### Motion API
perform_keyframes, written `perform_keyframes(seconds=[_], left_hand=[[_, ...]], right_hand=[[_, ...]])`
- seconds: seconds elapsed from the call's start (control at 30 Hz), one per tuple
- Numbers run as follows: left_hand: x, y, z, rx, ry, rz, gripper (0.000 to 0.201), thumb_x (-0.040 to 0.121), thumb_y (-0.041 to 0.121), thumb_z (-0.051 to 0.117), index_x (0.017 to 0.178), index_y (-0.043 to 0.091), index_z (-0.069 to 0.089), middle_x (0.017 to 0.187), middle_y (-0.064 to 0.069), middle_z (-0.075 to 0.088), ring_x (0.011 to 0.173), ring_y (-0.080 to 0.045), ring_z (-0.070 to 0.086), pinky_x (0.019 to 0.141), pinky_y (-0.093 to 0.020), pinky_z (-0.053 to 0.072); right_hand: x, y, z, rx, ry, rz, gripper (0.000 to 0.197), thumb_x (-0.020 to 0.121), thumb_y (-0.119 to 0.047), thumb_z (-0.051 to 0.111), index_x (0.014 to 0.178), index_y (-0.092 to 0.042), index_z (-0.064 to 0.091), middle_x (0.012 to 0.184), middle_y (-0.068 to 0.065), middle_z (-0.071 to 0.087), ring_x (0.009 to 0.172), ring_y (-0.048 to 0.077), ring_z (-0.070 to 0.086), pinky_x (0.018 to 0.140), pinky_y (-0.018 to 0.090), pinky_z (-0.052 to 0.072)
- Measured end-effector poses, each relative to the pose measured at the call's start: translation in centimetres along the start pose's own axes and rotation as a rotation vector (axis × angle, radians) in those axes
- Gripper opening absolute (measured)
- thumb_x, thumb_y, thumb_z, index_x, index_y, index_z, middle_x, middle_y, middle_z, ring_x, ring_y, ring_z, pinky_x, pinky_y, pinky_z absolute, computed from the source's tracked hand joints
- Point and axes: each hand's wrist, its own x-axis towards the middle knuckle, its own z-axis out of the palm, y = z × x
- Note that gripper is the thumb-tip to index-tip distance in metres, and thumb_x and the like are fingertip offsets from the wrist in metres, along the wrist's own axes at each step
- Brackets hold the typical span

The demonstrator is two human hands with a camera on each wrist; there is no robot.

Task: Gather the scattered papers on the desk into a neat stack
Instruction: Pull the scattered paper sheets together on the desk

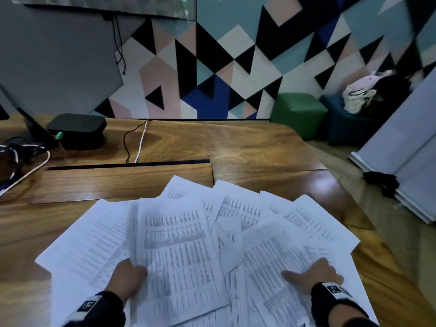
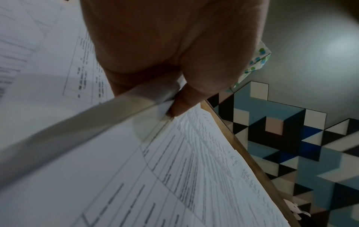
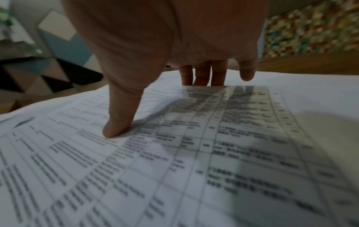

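Observation:
Several white printed papers (image 1: 174, 234) lie fanned and overlapping across the near part of the wooden desk (image 1: 247, 147). My left hand (image 1: 132, 277) pinches the left edge of a raised sheet near the pile's left side; the left wrist view shows the thumb (image 2: 184, 104) pressed on that paper edge (image 2: 116, 110). At the right of the pile my right hand (image 1: 313, 272) rests on a table-printed sheet (image 3: 213, 145), thumb (image 3: 118, 122) and straight fingertips (image 3: 202, 76) touching it.
A black box (image 1: 76, 129) and tangled cables (image 1: 26, 156) sit at the desk's back left; two more cables (image 1: 139, 142) run down the middle. A dark slot (image 1: 129, 165) crosses the desk. Right of the desk are a green stool (image 1: 298, 114) and white boards (image 1: 405, 161).

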Motion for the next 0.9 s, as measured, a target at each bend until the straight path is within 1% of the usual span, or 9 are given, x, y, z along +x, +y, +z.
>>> perform_keyframes(seconds=[0.1, 0.17, 0.27, 0.33, 0.43, 0.63, 0.77, 0.83, 0.9], left_hand=[[0.1, 0.1, 0.5, 0.001, -0.010, -0.015, 0.016, 0.082, -0.005, 0.051, 0.082, -0.002, 0.067, 0.086, -0.020, 0.069, 0.073, -0.032, 0.063, 0.059, -0.030, 0.047], [0.2, 0.1, 0.5, -0.019, -0.006, -0.022, 0.017, 0.082, -0.005, 0.050, 0.087, -0.005, 0.066, 0.082, -0.019, 0.068, 0.070, -0.031, 0.062, 0.059, -0.030, 0.047], [0.6, 0.3, -0.4, -0.275, -0.108, -0.144, 0.021, 0.085, -0.005, 0.052, 0.103, -0.008, 0.063, 0.093, -0.026, 0.072, 0.085, -0.041, 0.069, 0.076, -0.047, 0.058], [0.7, -0.2, -1.7, -0.476, -0.233, -0.293, 0.028, 0.088, 0.001, 0.054, 0.113, -0.008, 0.063, 0.110, -0.028, 0.071, 0.107, -0.044, 0.066, 0.094, -0.058, 0.051], [0.5, -1.2, -3.2, -0.515, -0.338, -0.399, 0.032, 0.090, 0.006, 0.055, 0.116, -0.009, 0.063, 0.118, -0.029, 0.068, 0.116, -0.043, 0.062, 0.100, -0.059, 0.047], [0.8, -3.2, -1.6, -0.279, -0.077, -0.252, 0.028, 0.088, 0.006, 0.064, 0.112, -0.007, 0.064, 0.097, -0.028, 0.073, 0.084, -0.041, 0.071, 0.082, -0.054, 0.057], [0.4, -3.0, -0.9, -0.430, -0.107, -0.278, 0.029, 0.093, 0.010, 0.059, 0.119, -0.005, 0.061, 0.106, -0.024, 0.072, 0.090, -0.037, 0.069, 0.080, -0.045, 0.056], [0.2, -2.9, -0.6, -0.492, -0.118, -0.282, 0.032, 0.095, 0.011, 0.058, 0.123, -0.004, 0.060, 0.111, -0.021, 0.070, 0.093, -0.034, 0.067, 0.080, -0.040, 0.053], [0.1, -2.9, -0.2, -0.466, -0.100, -0.256, 0.034, 0.095, 0.013, 0.059, 0.124, -0.003, 0.059, 0.108, -0.020, 0.071, 0.091, -0.034, 0.068, 0.075, -0.038, 0.054]], right_hand=[[0.6, 0.2, 0.1, 0.049, -0.054, -0.067, 0.100, 0.056, -0.066, 0.070, 0.135, -0.012, 0.040, 0.138, 0.011, 0.050, 0.125, 0.033, 0.046, 0.103, 0.044, 0.041], [0.8, 0.3, 0.1, 0.164, -0.078, -0.199, 0.061, 0.071, -0.043, 0.073, 0.119, -0.011, 0.053, 0.125, 0.014, 0.061, 0.105, 0.031, 0.057, 0.094, 0.039, 0.048], [1.6, 1.1, -0.9, 0.248, -0.074, -0.327, 0.027, 0.076, -0.019, 0.070, 0.099, -0.011, 0.058, 0.104, 0.013, 0.067, 0.086, 0.028, 0.060, 0.081, 0.035, 0.050], [2.3, 1.9, -2.0, 0.240, -0.067, -0.368, 0.029, 0.073, -0.017, 0.071, 0.099, -0.011, 0.061, 0.101, 0.011, 0.067, 0.088, 0.029, 0.062, 0.082, 0.037, 0.051], [3.0, 3.4, -2.8, 0.193, -0.119, -0.381, 0.036, 0.069, -0.023, 0.077, 0.100, -0.017, 0.060, 0.099, 0.006, 0.067, 0.090, 0.026, 0.064, 0.082, 0.036, 0.051], [3.6, 3.8, -2.5, -0.031, -0.086, -0.380, 0.045, 0.069, -0.038, 0.076, 0.102, -0.017, 0.055, 0.106, 0.005, 0.066, 0.087, 0.021, 0.060, 0.073, 0.030, 0.047], [4.4, 4.3, -3.0, 0.036, 0.016, -0.212, 0.039, 0.082, -0.019, 0.067, 0.115, 0.000, 0.059, 0.115, 0.018, 0.064, 0.104, 0.033, 0.061, 0.082, 0.033, 0.050], [4.8, 5.4, -3.1, 0.082, 0.025, -0.098, 0.036, 0.081, -0.021, 0.066, 0.105, 0.005, 0.063, 0.104, 0.021, 0.066, 0.096, 0.033, 0.062, 0.074, 0.033, 0.053], [5.1, 6.6, -2.8, 0.144, 0.020, 0.002, 0.050, 0.080, -0.034, 0.070, 0.110, 0.005, 0.062, 0.115, 0.023, 0.065, 0.094, 0.033, 0.061, 0.083, 0.038, 0.054]])
